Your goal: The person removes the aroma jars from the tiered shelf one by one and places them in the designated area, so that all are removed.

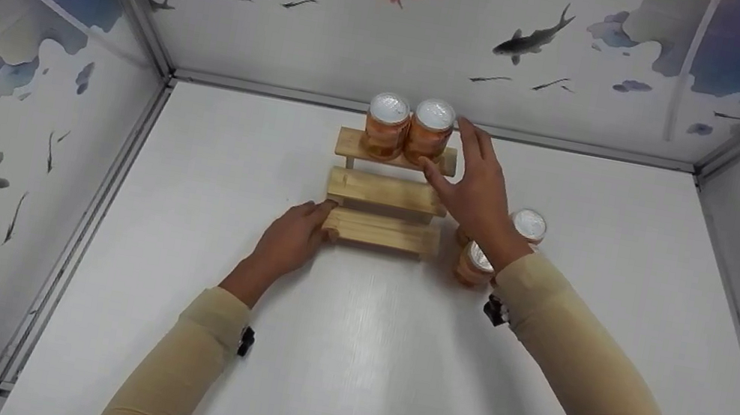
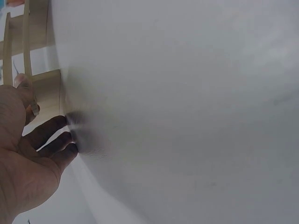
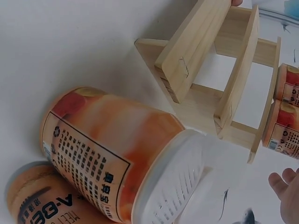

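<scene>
Two jars (image 1: 384, 135) being borne upright on top tier (image 1: 349, 141) of wooden rack (image 1: 388, 192), 12 o'clock; right hand (image 1: 481, 193) being spread wide beside them, 2 o'clock. Rack's 8-o'clock end being pinched by left hand (image 1: 292, 236), presumably for steadying. Other jars (image 1: 529, 225) being supported by tabletop (image 1: 344, 355), 4 o'clock.

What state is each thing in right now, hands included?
Wooden rack: upright on the table.
Left top jar: upright on the top shelf, top covered.
Right top jar: upright beside it, top covered.
Jars right of the rack: upright on the table, partly hidden in the head view.
Left hand: holding the lowest shelf's left end.
Right hand: open beside the right top jar.
</scene>
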`<state>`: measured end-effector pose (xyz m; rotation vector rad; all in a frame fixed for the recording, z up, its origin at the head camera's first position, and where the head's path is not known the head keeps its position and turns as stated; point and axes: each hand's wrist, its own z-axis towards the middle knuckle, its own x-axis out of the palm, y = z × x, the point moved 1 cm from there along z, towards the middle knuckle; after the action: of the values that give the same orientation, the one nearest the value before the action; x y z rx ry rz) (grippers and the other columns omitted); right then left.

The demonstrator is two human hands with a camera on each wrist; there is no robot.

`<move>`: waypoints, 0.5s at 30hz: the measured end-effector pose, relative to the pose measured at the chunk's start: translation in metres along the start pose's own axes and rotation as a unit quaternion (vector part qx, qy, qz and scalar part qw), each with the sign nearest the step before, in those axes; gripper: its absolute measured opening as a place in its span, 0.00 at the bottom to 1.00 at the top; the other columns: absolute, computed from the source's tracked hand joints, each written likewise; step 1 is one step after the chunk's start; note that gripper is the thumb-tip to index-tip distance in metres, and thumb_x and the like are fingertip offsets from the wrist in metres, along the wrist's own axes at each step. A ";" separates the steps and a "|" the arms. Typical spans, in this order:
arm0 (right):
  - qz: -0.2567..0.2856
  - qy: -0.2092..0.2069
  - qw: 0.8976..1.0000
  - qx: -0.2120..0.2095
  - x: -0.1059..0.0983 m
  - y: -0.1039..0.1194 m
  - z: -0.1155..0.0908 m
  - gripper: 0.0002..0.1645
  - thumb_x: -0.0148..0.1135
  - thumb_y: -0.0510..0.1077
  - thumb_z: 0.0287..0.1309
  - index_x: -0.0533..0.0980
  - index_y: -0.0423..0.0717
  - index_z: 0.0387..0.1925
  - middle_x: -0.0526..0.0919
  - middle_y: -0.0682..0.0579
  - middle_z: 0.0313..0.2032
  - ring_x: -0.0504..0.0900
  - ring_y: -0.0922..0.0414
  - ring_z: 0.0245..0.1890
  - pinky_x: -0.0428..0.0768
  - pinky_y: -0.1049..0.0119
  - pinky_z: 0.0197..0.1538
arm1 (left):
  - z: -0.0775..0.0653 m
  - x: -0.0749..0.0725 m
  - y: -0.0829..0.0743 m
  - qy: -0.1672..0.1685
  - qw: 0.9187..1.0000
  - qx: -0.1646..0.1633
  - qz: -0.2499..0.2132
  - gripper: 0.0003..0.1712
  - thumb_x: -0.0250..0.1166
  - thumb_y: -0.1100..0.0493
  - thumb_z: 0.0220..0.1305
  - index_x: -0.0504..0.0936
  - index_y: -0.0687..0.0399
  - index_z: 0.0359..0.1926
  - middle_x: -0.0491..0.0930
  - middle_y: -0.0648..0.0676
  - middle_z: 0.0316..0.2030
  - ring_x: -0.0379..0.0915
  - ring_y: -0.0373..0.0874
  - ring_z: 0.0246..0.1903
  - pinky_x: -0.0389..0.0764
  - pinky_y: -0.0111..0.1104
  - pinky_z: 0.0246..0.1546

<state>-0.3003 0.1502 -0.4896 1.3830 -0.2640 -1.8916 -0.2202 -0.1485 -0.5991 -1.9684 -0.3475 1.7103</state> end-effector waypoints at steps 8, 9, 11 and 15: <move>0.003 0.001 1.000 0.015 0.005 0.003 0.007 0.53 0.71 0.60 0.76 0.58 0.45 0.87 0.69 0.36 0.78 0.77 0.35 0.75 0.78 0.37 0.74 | 0.000 0.001 0.001 0.000 1.000 -0.005 0.001 0.37 0.57 0.38 0.85 0.67 0.47 0.85 0.73 0.66 0.78 0.67 0.63 0.81 0.70 0.57 0.81; 0.004 0.001 1.000 0.018 0.005 0.004 0.008 0.53 0.72 0.60 0.76 0.58 0.44 0.87 0.69 0.36 0.78 0.77 0.35 0.74 0.78 0.37 0.74 | 0.000 0.001 0.000 0.002 1.000 -0.008 -0.002 0.37 0.56 0.38 0.85 0.67 0.47 0.85 0.73 0.66 0.79 0.66 0.63 0.81 0.70 0.57 0.81; 0.005 0.001 1.000 0.021 0.007 0.004 0.009 0.53 0.72 0.59 0.75 0.58 0.43 0.87 0.69 0.36 0.78 0.76 0.35 0.75 0.78 0.37 0.75 | -0.001 0.001 0.000 0.004 1.000 -0.012 -0.007 0.37 0.57 0.38 0.86 0.67 0.47 0.85 0.72 0.66 0.79 0.65 0.63 0.82 0.69 0.58 0.82; 0.005 -0.001 1.000 0.019 0.010 0.006 0.012 0.52 0.73 0.57 0.75 0.58 0.40 0.86 0.70 0.34 0.77 0.76 0.35 0.75 0.78 0.37 0.75 | -0.001 0.001 -0.001 0.006 1.000 -0.017 -0.010 0.37 0.57 0.39 0.86 0.66 0.47 0.86 0.71 0.66 0.80 0.64 0.63 0.82 0.68 0.58 0.82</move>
<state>-0.3096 0.1363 -0.4890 1.4021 -0.3088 -1.8878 -0.2193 -0.1475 -0.5994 -1.9923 -0.3918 1.6901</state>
